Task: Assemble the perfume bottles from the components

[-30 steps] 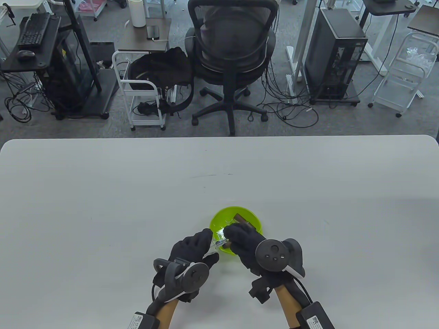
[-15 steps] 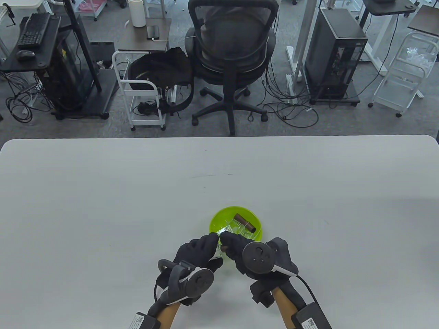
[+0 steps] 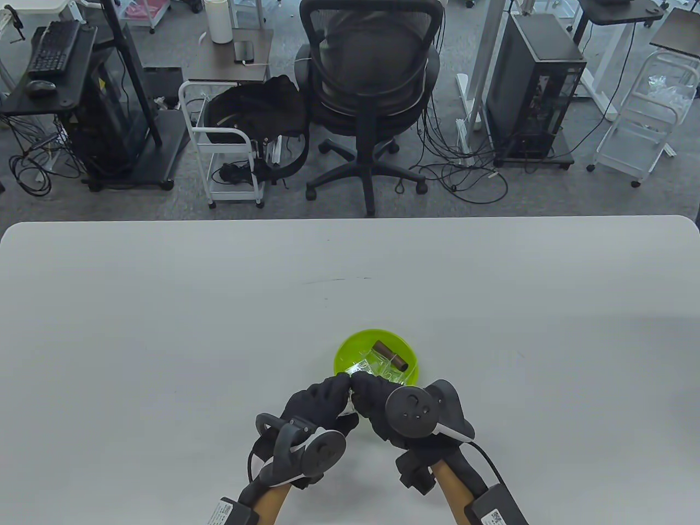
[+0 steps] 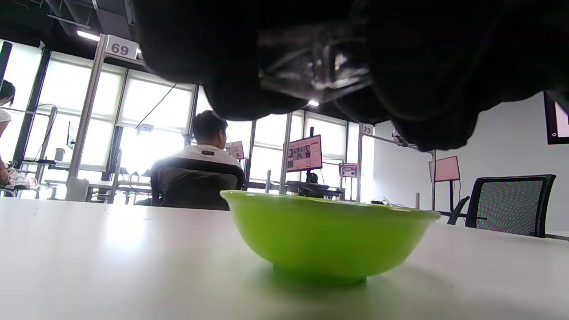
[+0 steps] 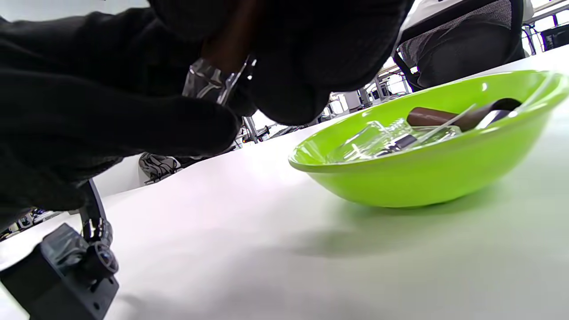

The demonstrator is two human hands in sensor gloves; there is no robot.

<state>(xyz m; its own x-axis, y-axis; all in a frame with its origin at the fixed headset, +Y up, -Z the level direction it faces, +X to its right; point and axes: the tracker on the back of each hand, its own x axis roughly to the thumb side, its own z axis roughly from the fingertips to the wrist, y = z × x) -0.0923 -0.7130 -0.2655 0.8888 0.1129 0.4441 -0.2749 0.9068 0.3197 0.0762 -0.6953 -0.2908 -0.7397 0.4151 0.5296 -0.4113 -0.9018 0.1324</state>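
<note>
A green bowl (image 3: 342,354) sits near the table's front edge. It holds a brown cylindrical cap (image 3: 390,355) and clear glass parts (image 3: 376,363). My left hand (image 3: 340,384) and right hand (image 3: 359,384) meet just in front of the bowl's near-left rim. The left hand grips a small clear glass bottle (image 4: 311,71), which also shows in the right wrist view (image 5: 208,82). The right hand pinches a brown cap (image 5: 227,40) against the bottle's top. The bowl also shows in the left wrist view (image 4: 329,240) and the right wrist view (image 5: 426,178).
The white table (image 3: 164,328) stretches wide around the bowl. Beyond its far edge stand an office chair (image 3: 372,82), a white cart (image 3: 224,136) and computer towers on the floor.
My right hand has drawn back from over the bowl toward me and to the left. Both hands have closed together, brown cap against clear bottle. The brown cap in the bowl is uncovered.
</note>
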